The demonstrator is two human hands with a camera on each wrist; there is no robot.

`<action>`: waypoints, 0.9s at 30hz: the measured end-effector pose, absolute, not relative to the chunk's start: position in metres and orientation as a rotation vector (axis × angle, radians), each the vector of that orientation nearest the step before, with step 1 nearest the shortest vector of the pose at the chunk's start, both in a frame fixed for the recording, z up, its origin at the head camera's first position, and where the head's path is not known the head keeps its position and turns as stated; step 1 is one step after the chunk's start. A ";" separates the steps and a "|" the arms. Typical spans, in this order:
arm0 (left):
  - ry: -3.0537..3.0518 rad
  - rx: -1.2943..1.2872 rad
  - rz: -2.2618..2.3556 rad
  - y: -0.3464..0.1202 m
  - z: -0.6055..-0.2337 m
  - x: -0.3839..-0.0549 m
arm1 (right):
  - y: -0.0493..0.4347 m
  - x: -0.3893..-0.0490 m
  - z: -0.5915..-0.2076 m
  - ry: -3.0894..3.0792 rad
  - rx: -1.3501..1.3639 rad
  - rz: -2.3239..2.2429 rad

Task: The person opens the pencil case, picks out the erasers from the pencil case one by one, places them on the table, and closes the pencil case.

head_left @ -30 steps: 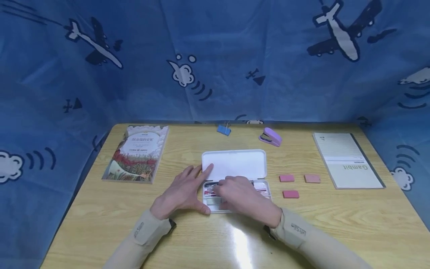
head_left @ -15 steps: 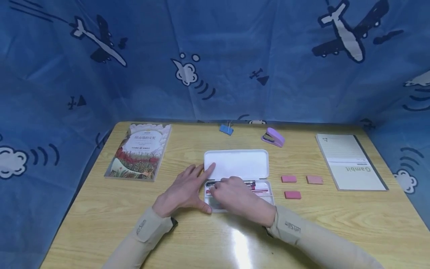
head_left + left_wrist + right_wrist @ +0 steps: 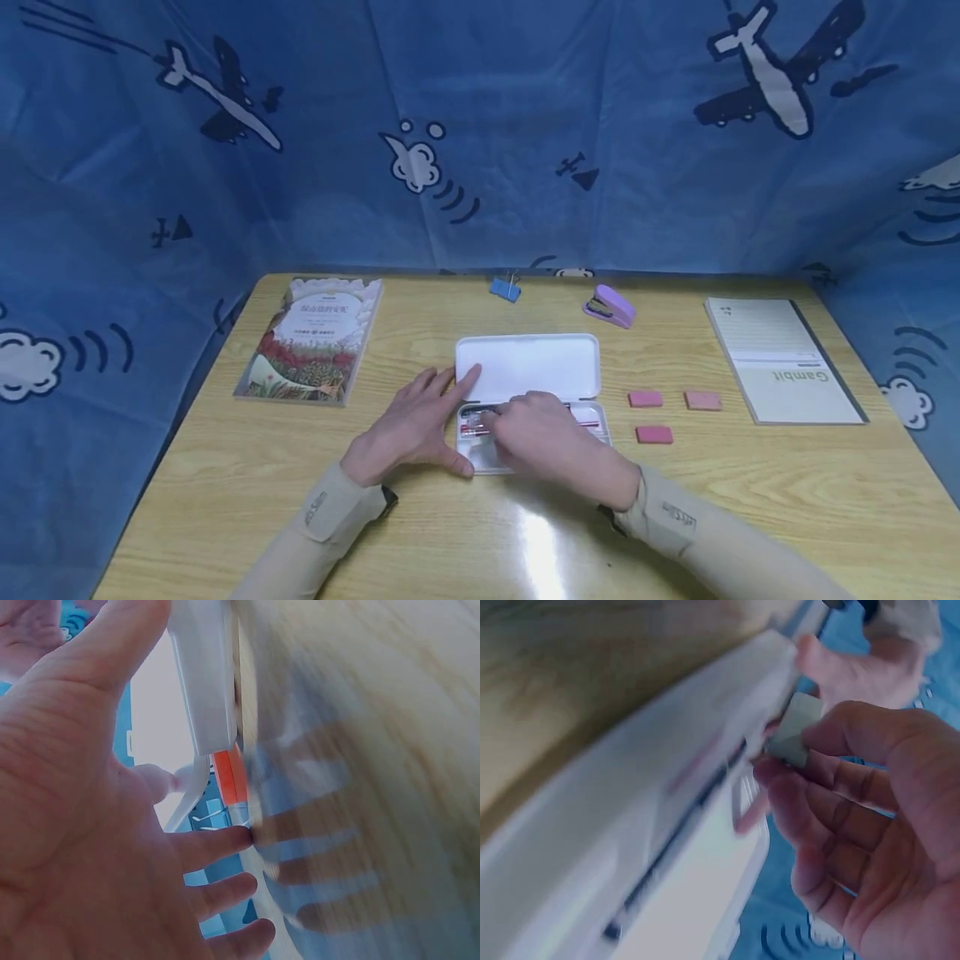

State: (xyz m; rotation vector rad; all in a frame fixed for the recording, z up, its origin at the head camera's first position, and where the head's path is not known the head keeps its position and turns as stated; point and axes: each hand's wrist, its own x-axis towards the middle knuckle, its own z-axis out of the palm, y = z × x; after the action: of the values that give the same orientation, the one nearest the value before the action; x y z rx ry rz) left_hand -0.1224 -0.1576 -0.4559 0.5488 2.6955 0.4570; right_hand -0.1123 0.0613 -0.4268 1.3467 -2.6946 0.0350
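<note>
An open white pencil case (image 3: 528,367) lies mid-table, lid folded back. Pens, including a red one (image 3: 474,431), lie in its upper compartment. My left hand (image 3: 408,429) is spread at the case's left side, its index finger on the lid and its thumb by the front corner. In the left wrist view its fingers are straight. My right hand (image 3: 543,437) is over the case's base, covering part of the pens. Between its thumb and fingers it pinches a pale grey-green eraser (image 3: 795,727), plain in the right wrist view but hidden in the head view.
Three pink erasers (image 3: 654,435) lie right of the case. Behind it are a blue binder clip (image 3: 506,289) and a purple stapler (image 3: 610,307). A picture-covered book (image 3: 311,342) is at the left, a notebook (image 3: 783,358) at the right. A blue curtain hangs behind.
My right hand has taken hold of the grey-green eraser and lifted it from the case's front compartment, whose left part now shows white. The left hand has stayed in place.
</note>
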 end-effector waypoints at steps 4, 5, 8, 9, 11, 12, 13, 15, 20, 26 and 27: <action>2.691 0.536 0.472 -0.156 -0.456 -0.123 | 0.088 -0.114 -0.418 -2.728 1.277 0.242; 2.689 0.532 0.472 -0.156 -0.456 -0.123 | 0.097 -0.114 -0.417 -2.728 1.259 0.288; 2.685 0.523 0.467 -0.155 -0.456 -0.123 | 0.126 -0.114 -0.415 -2.731 1.194 0.415; 2.684 0.520 0.466 -0.155 -0.456 -0.123 | 0.137 -0.114 -0.414 -2.737 1.160 0.447; 2.684 0.521 0.462 -0.155 -0.456 -0.123 | 0.160 -0.113 -0.414 -2.752 1.084 0.490; 2.686 0.521 0.462 -0.155 -0.456 -0.123 | 0.171 -0.112 -0.414 -2.768 1.028 0.482; 2.686 0.521 0.464 -0.155 -0.456 -0.123 | 0.182 -0.111 -0.414 -2.780 0.972 0.470; 2.683 0.516 0.462 -0.155 -0.455 -0.123 | 0.204 -0.109 -0.414 -2.812 0.858 0.423; 2.677 0.513 0.461 -0.156 -0.455 -0.123 | 0.255 -0.106 -0.418 -2.956 0.634 0.309; 2.681 0.523 0.461 -0.154 -0.455 -0.122 | 0.294 -0.099 -0.425 -3.114 0.496 0.230; 2.681 0.524 0.462 -0.154 -0.455 -0.122 | 0.298 -0.099 -0.427 -3.130 0.484 0.215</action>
State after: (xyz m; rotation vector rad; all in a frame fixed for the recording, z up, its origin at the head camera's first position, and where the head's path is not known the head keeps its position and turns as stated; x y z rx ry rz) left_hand -0.1220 -0.1536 -0.4551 0.5239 2.6810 0.4619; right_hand -0.0987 0.2976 -0.4267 0.4836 -3.1302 0.2153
